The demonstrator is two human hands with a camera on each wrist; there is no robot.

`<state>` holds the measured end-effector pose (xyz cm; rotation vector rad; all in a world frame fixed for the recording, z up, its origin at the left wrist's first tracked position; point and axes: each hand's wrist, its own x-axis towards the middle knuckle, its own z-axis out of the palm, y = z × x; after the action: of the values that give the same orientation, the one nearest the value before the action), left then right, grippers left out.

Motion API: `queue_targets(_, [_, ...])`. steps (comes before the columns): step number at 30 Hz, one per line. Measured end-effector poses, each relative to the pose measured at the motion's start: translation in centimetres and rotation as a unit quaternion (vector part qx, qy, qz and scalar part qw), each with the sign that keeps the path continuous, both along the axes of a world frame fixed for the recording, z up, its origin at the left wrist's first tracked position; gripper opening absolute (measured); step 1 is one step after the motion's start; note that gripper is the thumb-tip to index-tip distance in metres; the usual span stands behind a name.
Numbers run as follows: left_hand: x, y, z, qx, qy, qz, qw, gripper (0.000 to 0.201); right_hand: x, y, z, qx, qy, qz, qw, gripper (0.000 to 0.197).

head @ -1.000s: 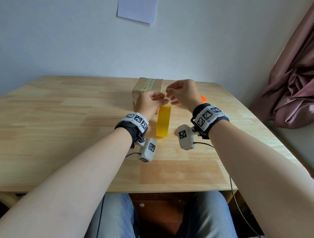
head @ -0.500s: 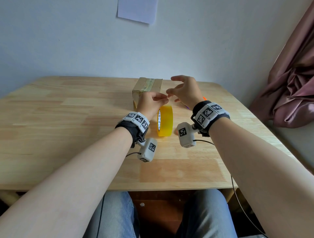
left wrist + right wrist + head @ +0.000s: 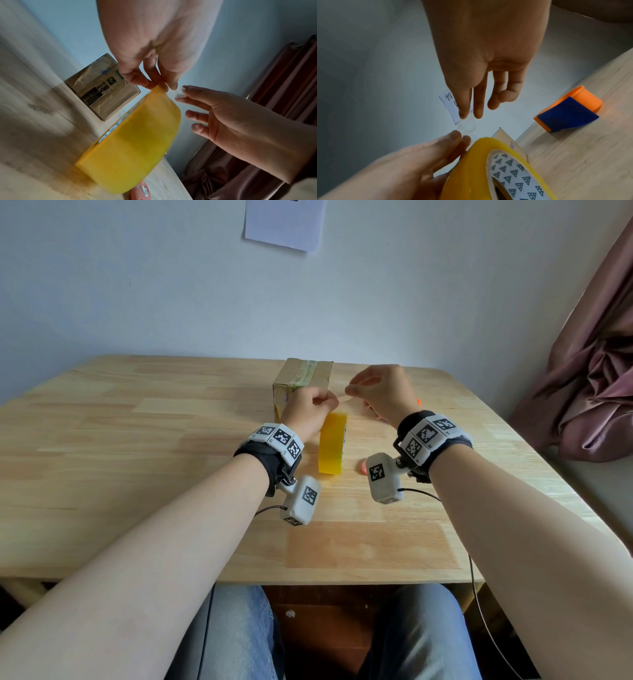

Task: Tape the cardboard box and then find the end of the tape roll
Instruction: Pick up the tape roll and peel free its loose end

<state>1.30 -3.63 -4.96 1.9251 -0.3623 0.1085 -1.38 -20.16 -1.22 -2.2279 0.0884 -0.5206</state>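
A yellow tape roll (image 3: 330, 443) stands on edge on the wooden table (image 3: 137, 440), in front of the cardboard box (image 3: 303, 378), which has tape along its top. My left hand (image 3: 325, 405) pinches the top of the roll (image 3: 137, 142) with its fingertips (image 3: 145, 83). My right hand (image 3: 349, 390) is just to the right and pinches the clear tape end (image 3: 465, 125), peeled a short way off the roll (image 3: 488, 169). Its other fingers are spread. The box (image 3: 102, 86) lies behind both hands.
An orange and blue tape cutter (image 3: 568, 109) lies on the table to the right, mostly hidden behind my right hand in the head view. A small pink round object (image 3: 363, 466) sits by the roll. A pink curtain (image 3: 582, 388) hangs at right.
My right hand has moved right, away from the left, drawing a short clear strip off the roll. The roll, turned face-on half a second ago, stands edge-on to me again.
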Motion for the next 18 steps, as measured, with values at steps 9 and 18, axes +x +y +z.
queue_targets(9, [0.2, -0.2, 0.1, 0.031, -0.025, 0.008, 0.999, 0.019, -0.8, 0.3, -0.6, -0.046, 0.027, 0.045, 0.998, 0.016])
queue_targets(18, [0.0, 0.6, 0.2, 0.018, -0.022, -0.020, 0.999, 0.019, -0.5, 0.6, -1.1, -0.047, 0.042, 0.053, 0.997, 0.016])
